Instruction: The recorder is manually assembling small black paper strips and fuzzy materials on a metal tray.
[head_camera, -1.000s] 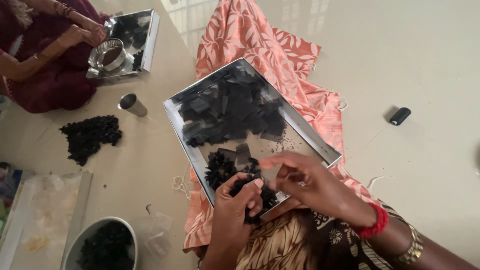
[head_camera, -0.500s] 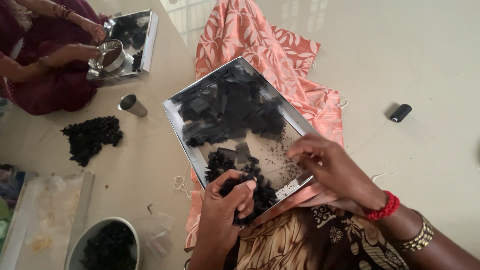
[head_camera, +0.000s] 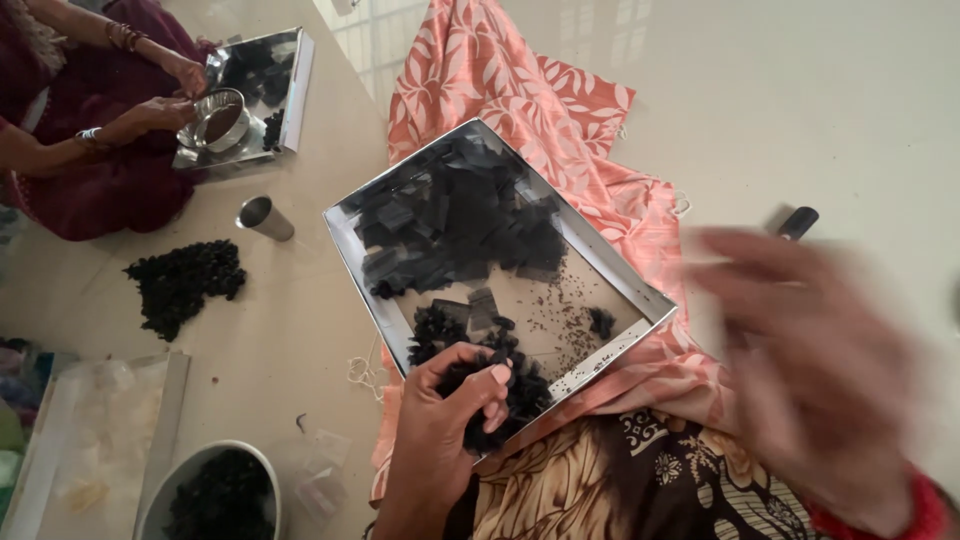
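1. The right hand (head_camera: 810, 370) is now lifting away from the steel tray (head_camera: 640, 290) and sweeping out over the tray's right edge. A moment ago it was pinching at the dark clump beside the left hand. It is so blurred with motion that I cannot tell whether it is open or closed, or whether it is carrying anything.
2. The left hand (head_camera: 445, 420) is staying at the tray's near corner, its fingers curling closed around a tuft of the black crinkly clump (head_camera: 500, 390), which is lying on the tray's near end.
3. With the right hand gone, only 1 hand is working that clump, so the 2-handed picking appears to be pausing.
4. The tray is rectangular, shiny and shallow-rimmed, resting tilted on an orange leaf-print cloth (head_camera: 520, 90) on the floor. Flat, matte black squares (head_camera: 460, 215) are heaping at its far end, and fine dark specks are scattering over the bare metal in the middle.
5. Off the tray's left edge, a loose black pile (head_camera: 185, 285) and a small steel cup (head_camera: 265, 217) are sitting on the floor, and another person's hands are tending a round bowl (head_camera: 222, 118) at the far left.
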